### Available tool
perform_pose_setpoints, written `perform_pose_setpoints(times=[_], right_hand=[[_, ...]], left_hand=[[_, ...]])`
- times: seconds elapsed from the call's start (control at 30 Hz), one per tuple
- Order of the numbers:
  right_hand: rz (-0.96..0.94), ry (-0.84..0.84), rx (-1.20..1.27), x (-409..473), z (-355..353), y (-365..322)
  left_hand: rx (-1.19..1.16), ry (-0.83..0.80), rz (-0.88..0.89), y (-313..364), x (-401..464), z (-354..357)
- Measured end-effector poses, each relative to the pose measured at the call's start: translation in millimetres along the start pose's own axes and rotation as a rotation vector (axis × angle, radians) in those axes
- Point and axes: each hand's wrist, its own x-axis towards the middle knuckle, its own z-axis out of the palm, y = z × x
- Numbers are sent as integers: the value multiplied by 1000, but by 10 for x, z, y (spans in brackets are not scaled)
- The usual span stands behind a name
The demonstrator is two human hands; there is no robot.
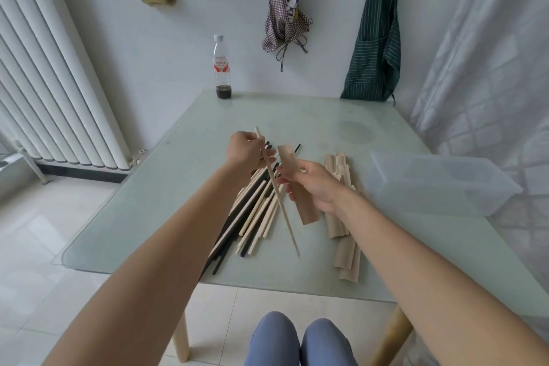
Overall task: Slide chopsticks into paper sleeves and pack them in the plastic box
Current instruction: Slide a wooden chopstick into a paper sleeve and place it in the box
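The left hand (248,150) grips a pale wooden chopstick (277,192) near its top, tip slanting down over the chopstick pile (249,214). The right hand (312,184) pinches a brown paper sleeve (297,184), which hides its fingertips. Both forearms reach across the bench (184,175). Spare sleeves (341,217) lie beside the clear plastic box (439,181).

Both bare forearms reach forward side by side. The left hand (246,151) has its fingers curled in a grip, wrist bent. The right hand (312,184) pinches with thumb and fingers, its back turned up.
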Motion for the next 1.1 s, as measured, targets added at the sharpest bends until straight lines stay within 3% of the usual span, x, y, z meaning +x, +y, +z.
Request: perform_pose_setpoints(times=[0.17, 0.23, 0.4, 0.5, 0.63, 0.8, 0.9, 1.1], right_hand=[[-28, -49, -130, -33, -16, -19], [-38, 16, -135, 1, -39, 14], [-114, 137, -67, 65, -82, 61], [-81, 171, -88, 75, -99, 68], [-36, 259, -166, 84, -235, 60], [-8, 200, -352, 51, -389, 108], [9, 85, -367, 40, -406, 161], [-32, -28, -296, -13, -356, 199]], left_hand=[[-265, 175, -24, -90, 31, 17], [-290, 107, -19, -146, -4, 52], [312, -229, -9, -284, -190, 130], [298, -114, 10, -239, -160, 113], [-22, 78, -12, -256, -103, 61], [-329, 262, 9, -348, -73, 58], [-376, 329, 46, -350, -92, 88], [-230, 373, 132, -290, -75, 131]])
